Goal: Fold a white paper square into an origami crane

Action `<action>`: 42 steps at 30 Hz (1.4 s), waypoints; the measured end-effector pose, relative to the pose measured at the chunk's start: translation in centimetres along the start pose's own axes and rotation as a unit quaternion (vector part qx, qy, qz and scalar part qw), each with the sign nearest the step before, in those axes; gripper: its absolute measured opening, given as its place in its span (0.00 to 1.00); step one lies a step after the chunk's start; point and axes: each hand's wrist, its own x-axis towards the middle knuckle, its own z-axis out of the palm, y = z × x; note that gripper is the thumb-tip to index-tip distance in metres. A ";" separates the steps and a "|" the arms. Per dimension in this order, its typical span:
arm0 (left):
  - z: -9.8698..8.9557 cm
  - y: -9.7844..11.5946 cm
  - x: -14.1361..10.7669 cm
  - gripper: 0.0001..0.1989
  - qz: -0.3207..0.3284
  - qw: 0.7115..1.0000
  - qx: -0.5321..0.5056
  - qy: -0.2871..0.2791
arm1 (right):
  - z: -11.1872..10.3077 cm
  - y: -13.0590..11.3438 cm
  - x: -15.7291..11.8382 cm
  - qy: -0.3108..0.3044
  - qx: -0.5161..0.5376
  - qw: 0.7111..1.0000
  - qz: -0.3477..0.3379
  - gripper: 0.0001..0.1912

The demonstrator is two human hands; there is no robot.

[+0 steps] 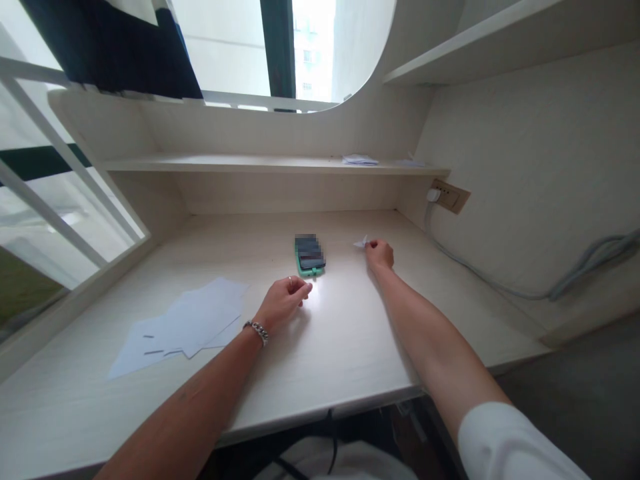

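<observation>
My right hand (pixel 381 253) is closed in a pinch at the back right of the desk. Between its fingertips is one end of a small folded paper (pixel 361 243), white and pointed, low over the desktop. My left hand (pixel 284 301) hovers near the middle of the desk with loosely bent fingers, and nothing shows in it. Just beyond that hand lies a phone (pixel 311 255) in a green case, its screen blurred out. Several white paper sheets (pixel 200 317) overlap on the desk to the left of my left hand.
A white desk (pixel 345 347) spans the view, with a shelf (pixel 250 163) along its back. Folded papers (pixel 360 160) rest on that shelf. At right, a grey cable (pixel 480 277) runs from a wall socket (pixel 450 196). Slanting rails (pixel 55 180) border the left side.
</observation>
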 end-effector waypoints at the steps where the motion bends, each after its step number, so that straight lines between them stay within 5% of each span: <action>1: 0.0 0.0 0.0 0.15 -0.003 1.000 0.006 -0.002 | 0.2 0.1 0.6 0.001 -0.004 1.000 0.006 0.10; 14: -0.5 -0.1 0.1 0.18 -0.009 0.997 0.063 -0.036 | 2.0 0.9 6.9 0.010 -0.044 0.998 0.045 0.12; 42: -0.4 -0.2 0.1 0.17 -0.001 0.995 0.093 -0.047 | 1.8 1.0 7.1 -0.003 -0.079 0.995 0.063 0.14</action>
